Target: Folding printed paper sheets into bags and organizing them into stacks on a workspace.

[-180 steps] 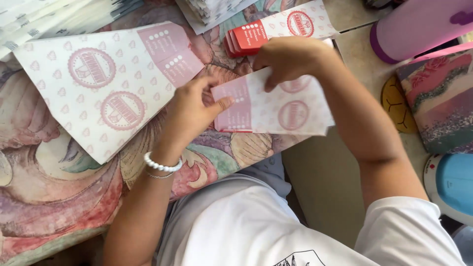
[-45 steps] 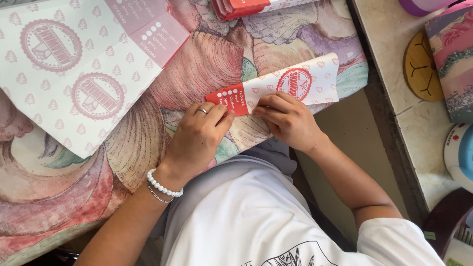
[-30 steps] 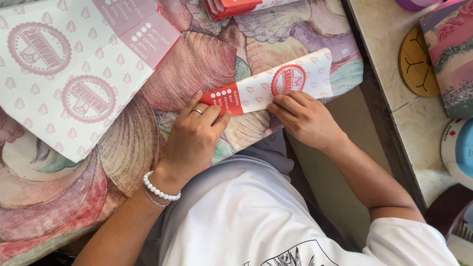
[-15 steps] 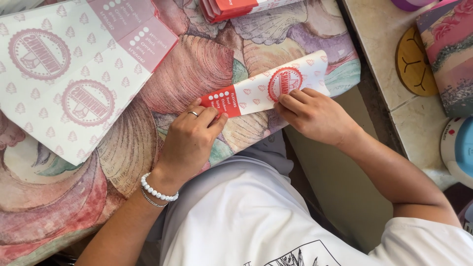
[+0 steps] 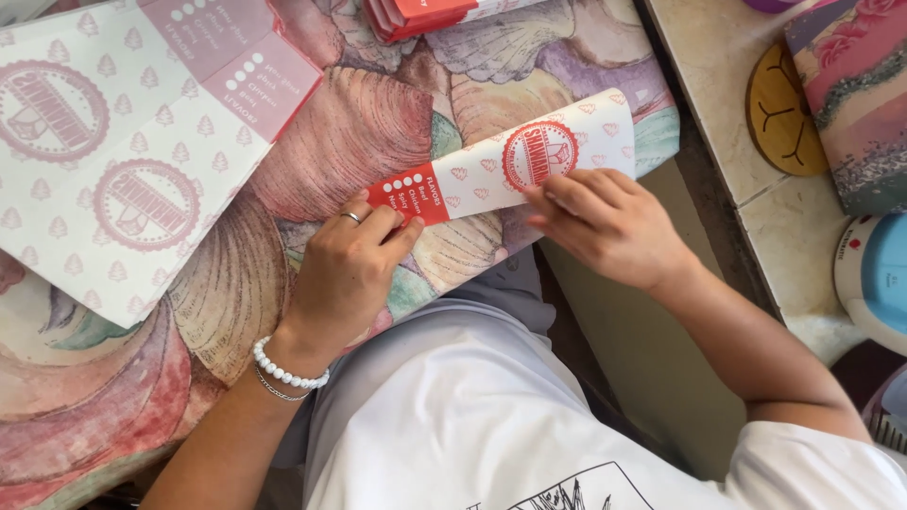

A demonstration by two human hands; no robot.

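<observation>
The cloth [image 5: 378,142], printed with shells, fills most of the frame from the left edge to centre right. A flat sheet [image 5: 142,142] lies on it at upper left. The folded sheet [image 5: 510,170] sits at centre, running up to the right toward the cloth's edge. A round coaster [image 5: 779,118] rests on the counter at upper right.

Your left hand [image 5: 345,274] presses flat on the sheet's red end, fingers extended, nothing gripped. Your right hand [image 5: 609,227] presses fingertips on the lower edge near the round stamp, also flat.

To crease cleanly, keep the left hand anchoring the red end and run the right fingertips along the fold line with even pressure.

The stack [image 5: 425,14] at top centre is cut off. The sheet's underside and fold layers are hidden.
</observation>
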